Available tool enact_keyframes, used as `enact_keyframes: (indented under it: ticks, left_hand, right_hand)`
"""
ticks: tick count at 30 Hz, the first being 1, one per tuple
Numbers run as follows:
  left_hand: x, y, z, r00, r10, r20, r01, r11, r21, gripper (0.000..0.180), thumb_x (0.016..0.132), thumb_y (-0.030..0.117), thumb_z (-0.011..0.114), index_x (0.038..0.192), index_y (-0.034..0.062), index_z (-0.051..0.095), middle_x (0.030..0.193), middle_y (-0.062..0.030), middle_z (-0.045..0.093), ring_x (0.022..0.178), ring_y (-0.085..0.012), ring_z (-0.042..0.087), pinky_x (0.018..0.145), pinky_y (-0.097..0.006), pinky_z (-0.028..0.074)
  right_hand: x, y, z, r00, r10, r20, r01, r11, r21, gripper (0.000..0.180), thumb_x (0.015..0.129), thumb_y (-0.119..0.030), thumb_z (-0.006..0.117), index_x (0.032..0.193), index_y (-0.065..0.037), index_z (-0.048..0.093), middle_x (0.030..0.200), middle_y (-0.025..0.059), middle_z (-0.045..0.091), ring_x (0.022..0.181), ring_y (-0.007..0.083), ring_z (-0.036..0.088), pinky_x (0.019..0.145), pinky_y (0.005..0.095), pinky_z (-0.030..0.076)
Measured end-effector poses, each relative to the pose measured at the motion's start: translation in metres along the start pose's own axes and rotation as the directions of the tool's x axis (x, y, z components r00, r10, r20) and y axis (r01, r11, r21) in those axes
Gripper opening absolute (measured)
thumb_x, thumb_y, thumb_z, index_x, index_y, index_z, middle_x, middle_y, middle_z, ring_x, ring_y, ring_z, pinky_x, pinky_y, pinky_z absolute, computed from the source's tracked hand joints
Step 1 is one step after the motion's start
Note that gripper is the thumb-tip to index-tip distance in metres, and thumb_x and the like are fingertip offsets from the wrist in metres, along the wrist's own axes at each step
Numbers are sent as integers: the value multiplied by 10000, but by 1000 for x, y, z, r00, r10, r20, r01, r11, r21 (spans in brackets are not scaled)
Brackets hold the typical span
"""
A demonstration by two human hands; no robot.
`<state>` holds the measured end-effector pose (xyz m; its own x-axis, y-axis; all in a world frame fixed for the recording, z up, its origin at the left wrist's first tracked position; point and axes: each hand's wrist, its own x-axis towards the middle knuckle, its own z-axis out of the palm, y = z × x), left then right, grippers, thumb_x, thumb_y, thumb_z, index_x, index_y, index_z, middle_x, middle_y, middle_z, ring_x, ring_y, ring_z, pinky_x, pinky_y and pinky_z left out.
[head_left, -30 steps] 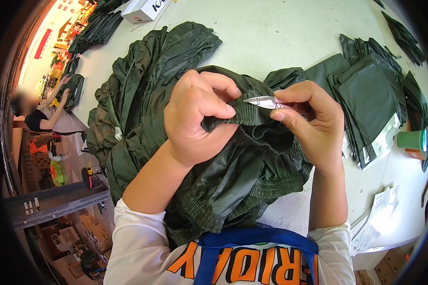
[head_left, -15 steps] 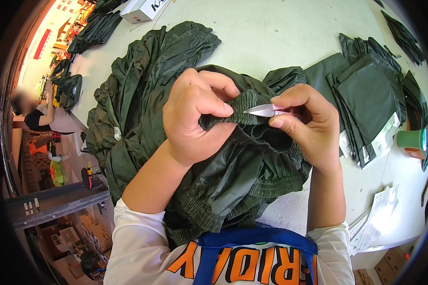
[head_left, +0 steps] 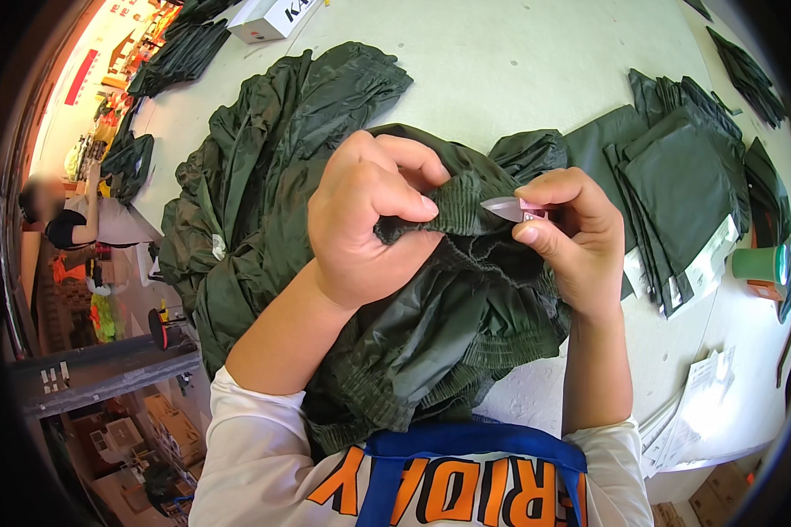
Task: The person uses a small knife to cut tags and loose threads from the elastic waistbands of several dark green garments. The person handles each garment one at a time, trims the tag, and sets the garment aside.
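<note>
A dark green garment [head_left: 264, 176] with gathered elastic edges lies heaped on the table in front of me. My left hand [head_left: 365, 215] is closed on it, pinching its elastic cuff [head_left: 466, 204] between thumb and fingers and lifting it above the heap. Between the thumb and fingertips of my right hand [head_left: 580, 233] is a pair of small thread snips [head_left: 505, 208] with pink on the handle. Their pointed silver blades face left and lie close over the cuff's right part. Whether the tips touch the fabric I cannot tell.
Folded dark green garments [head_left: 681, 176] are stacked at the right, near a green cup-like container [head_left: 758, 262] and white paper sheets [head_left: 690, 408]. A white box [head_left: 268, 19] stands at the far edge. Another person [head_left: 75, 220] is at the left.
The snips and my right hand have moved slightly right and back from the cuff's middle. My left hand keeps its grip on the cuff, almost unmoved.
</note>
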<state>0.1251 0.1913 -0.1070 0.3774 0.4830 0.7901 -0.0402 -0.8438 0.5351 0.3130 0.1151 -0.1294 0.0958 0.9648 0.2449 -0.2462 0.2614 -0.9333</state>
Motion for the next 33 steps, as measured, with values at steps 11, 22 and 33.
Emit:
enact_keyframes:
  ticks: [11,22,33]
  left_hand:
    - [18,16,-8,837,-237,493,274,962,-2,279,637,-49,635,803,74,448,822,-81,606,787,-250,619,789,-379,468]
    - [31,-2,21,61,-486,872,622,702,348,457,887,206,520,1305,44,427,634,-75,569,574,-186,571,559,-287,429]
    - [2,-6,13,305,-857,416,932,179,-315,391,834,263,656,1104,36,489,992,-68,542,828,-109,570,707,-237,521]
  right_hand:
    - [26,14,-35,956,6,-295,7,999,45,257,807,-87,712,1016,-2,589,853,-28,559,796,49,506,715,171,409]
    - [3,119,-124,803,524,-284,-553,833,-25,292,948,-223,493,1118,-38,641,968,12,625,897,105,533,855,249,388]
    - [-29,1,-9,927,-120,354,343,648,-680,278,754,-104,658,1028,-56,644,1050,101,609,870,271,551,779,384,412]
